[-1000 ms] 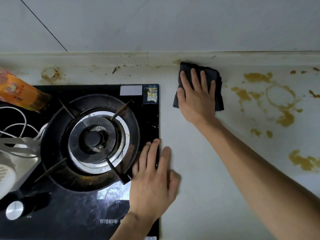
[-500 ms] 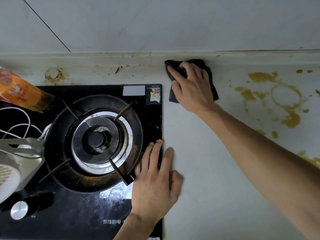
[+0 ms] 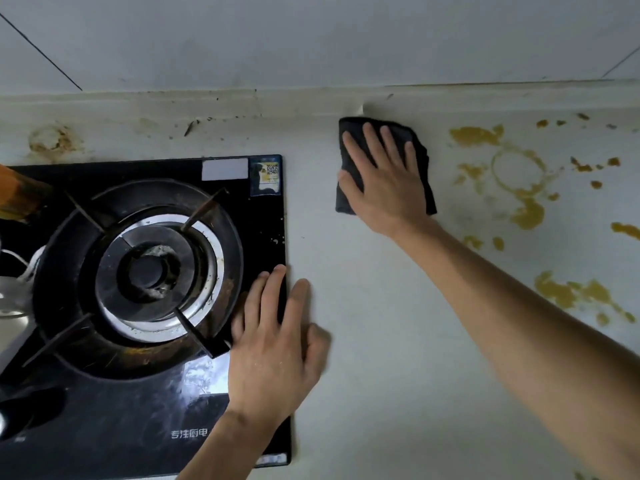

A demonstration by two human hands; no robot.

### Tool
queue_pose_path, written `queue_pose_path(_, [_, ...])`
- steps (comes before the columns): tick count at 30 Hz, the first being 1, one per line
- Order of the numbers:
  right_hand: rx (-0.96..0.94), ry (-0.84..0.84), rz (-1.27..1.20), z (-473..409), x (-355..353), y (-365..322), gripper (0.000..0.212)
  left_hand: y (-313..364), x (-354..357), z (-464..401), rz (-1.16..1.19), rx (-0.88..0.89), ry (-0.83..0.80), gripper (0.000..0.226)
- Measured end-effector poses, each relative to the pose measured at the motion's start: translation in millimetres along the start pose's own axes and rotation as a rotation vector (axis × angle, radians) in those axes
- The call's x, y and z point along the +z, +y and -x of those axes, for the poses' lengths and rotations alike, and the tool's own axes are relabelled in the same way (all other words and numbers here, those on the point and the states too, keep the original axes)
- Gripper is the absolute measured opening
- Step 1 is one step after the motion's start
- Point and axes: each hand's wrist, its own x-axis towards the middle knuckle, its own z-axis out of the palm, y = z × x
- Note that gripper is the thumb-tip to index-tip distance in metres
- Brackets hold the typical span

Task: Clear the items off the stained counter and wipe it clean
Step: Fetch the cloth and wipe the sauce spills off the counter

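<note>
The right hand (image 3: 384, 178) presses flat on the dark cloth (image 3: 348, 199) at the table's (image 3: 381, 341) far edge; the left hand (image 3: 273, 341) rests spread on the stove (image 3: 138, 427) edge. Sweeping right could smear the yellow stains (image 3: 526, 213) rather than lift them.

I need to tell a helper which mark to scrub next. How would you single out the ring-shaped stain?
Start at the black gas stove and go right across the pale counter, past the right hand pressing the dark cloth. The ring stain lies just beyond; unlike the yellow-brown blotches around it, it is a thin hollow circle.
</note>
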Motion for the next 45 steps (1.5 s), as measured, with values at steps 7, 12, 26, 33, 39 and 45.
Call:
queue_pose_path(7, [0.275,0.044,-0.003,40.5,-7.0,61.5,0.064,1.4,-4.4,0.8,-0.007,-0.006,-0.034,0.060])
queue_pose_path(12, [0.137,0.041,0.045,106.9,-1.0,14.0,0.064,-1.6,-1.5,2.1,-0.007,-0.005,-0.018,0.060])
queue_pose_path(26, [0.266,0.034,0.044,87.1,-9.7,60.0,0.063,-2.9,3.5,1.5,0.013,0.009,0.016,0.059])
queue_pose_path(33, [0.180,-0.028,0.093,198.1,-15.9,110.7,0.064,-2.8,7.5,2.2,0.014,0.015,0.065,0.060])
queue_pose_path(39, [0.430,0.033,0.054,146.9,-14.2,91.4,0.064,0.1,0.4,2.0,0.018,0.015,0.035,0.058])
queue_pose_path(45, [0.117,-0.012,0.090,261.6,-7.2,88.1,0.064,-0.6,-2.7,3.2,0.047,0.020,0.050,0.059])
